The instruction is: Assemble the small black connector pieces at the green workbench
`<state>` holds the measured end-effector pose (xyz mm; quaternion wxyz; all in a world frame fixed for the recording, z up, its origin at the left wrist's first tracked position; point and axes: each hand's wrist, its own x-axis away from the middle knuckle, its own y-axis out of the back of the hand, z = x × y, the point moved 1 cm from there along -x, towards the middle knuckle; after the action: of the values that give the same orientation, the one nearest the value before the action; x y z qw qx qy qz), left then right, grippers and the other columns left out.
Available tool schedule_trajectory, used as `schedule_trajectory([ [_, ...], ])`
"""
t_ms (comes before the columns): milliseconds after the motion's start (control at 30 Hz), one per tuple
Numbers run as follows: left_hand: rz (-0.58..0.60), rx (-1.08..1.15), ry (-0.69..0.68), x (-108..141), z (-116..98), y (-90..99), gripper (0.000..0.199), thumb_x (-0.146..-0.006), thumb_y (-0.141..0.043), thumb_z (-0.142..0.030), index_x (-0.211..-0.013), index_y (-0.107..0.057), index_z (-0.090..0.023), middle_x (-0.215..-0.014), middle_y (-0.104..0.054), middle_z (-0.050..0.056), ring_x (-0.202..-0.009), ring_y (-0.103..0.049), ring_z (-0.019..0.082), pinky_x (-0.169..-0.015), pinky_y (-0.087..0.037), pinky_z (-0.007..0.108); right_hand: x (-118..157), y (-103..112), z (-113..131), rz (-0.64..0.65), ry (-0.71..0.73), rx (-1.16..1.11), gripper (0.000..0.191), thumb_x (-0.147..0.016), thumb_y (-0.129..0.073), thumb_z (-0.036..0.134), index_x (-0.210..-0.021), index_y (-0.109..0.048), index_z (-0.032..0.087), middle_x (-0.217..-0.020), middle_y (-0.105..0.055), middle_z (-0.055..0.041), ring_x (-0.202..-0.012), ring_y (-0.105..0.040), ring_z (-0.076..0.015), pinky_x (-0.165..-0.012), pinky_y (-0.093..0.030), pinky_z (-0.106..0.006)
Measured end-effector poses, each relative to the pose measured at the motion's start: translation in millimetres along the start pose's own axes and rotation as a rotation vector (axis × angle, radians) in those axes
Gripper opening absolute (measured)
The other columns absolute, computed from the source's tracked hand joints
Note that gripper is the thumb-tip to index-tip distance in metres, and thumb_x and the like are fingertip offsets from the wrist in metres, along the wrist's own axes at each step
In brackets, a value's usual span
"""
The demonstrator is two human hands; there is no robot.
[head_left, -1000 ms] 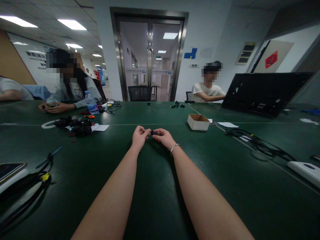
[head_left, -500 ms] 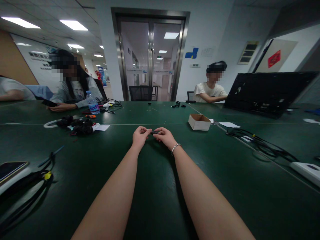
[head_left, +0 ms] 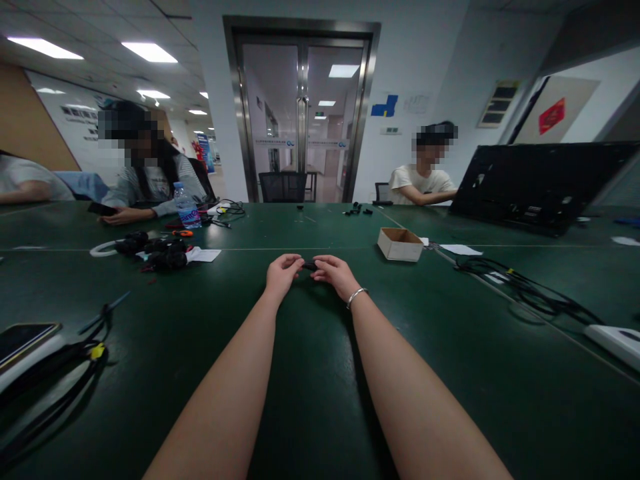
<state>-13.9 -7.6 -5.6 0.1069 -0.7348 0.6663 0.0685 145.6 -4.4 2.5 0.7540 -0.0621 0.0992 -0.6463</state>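
Between my two hands, above the dark green table (head_left: 310,320), is a small dark object (head_left: 310,265), too small to name. The fingertips of my left hand (head_left: 283,273) are pinched together at its left end. My right hand (head_left: 334,272), with a silver bracelet (head_left: 356,296) on the wrist, pinches its right end between thumb and fingers. A small open cardboard box (head_left: 400,245) stands to the right, beyond my right hand.
Black parts (head_left: 167,255) and white paper (head_left: 206,255) lie left, with a water bottle (head_left: 187,210) behind. Cables (head_left: 530,290) and a large black screen (head_left: 540,187) are right. Several small black pieces (head_left: 356,209) lie far back. People sit across the table.
My right hand has shifted slightly to the right, and the gap between the fingertips of both hands is a little wider. The dark object is still between them.
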Motion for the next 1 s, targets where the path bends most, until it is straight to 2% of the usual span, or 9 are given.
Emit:
schedule_trajectory([
  [233,-0.014,0.025,0.041,1.2,-1.7,-0.9,0.031,-0.068,-0.072,-0.034,-0.091,-0.067,-0.015,-0.089,-0.069,0.009,-0.079,-0.066,0.018,-0.064,-0.049,0.026,1.5,1.0,1.1,-0.015,-0.004,-0.043,0.011,-0.082,-0.062,0.005,-0.089,-0.063,0.013,-0.073,-0.067,-0.0034,-0.061,-0.068,-0.0124,-0.055,-0.057,-0.017],
  [600,-0.024,0.007,0.079,-0.8,-0.7,-0.4,0.030,-0.068,-0.074,-0.036,-0.086,-0.067,-0.014,-0.084,-0.069,0.009,-0.074,-0.065,0.017,-0.061,-0.048,0.025,1.6,3.8,0.1,0.029,0.007,-0.036,0.016,-0.080,-0.065,0.006,-0.093,-0.064,0.015,-0.074,-0.067,-0.0037,-0.071,-0.069,-0.0149,-0.064,-0.060,-0.020],
  [767,-0.028,-0.037,0.066,-3.8,4.4,1.4,0.033,-0.068,-0.073,-0.044,-0.080,-0.067,-0.014,-0.073,-0.067,0.007,-0.066,-0.062,0.015,-0.058,-0.047,0.024,2.6,4.7,0.6,0.046,0.010,-0.033,0.017,-0.079,-0.065,0.005,-0.093,-0.064,0.015,-0.078,-0.067,-0.0038,-0.074,-0.070,-0.0156,-0.067,-0.061,-0.022],
  [1000,-0.030,-0.156,0.084,-1.8,-2.4,1.6,0.042,-0.066,-0.071,-0.055,-0.066,-0.062,-0.014,-0.061,-0.064,0.005,-0.052,-0.054,0.013,-0.052,-0.040,0.024,2.8,7.0,0.5,0.097,0.031,-0.050,0.020,-0.075,-0.067,0.005,-0.092,-0.065,0.016,-0.084,-0.066,-0.0031,-0.076,-0.069,-0.0156,-0.072,-0.060,-0.025],
])
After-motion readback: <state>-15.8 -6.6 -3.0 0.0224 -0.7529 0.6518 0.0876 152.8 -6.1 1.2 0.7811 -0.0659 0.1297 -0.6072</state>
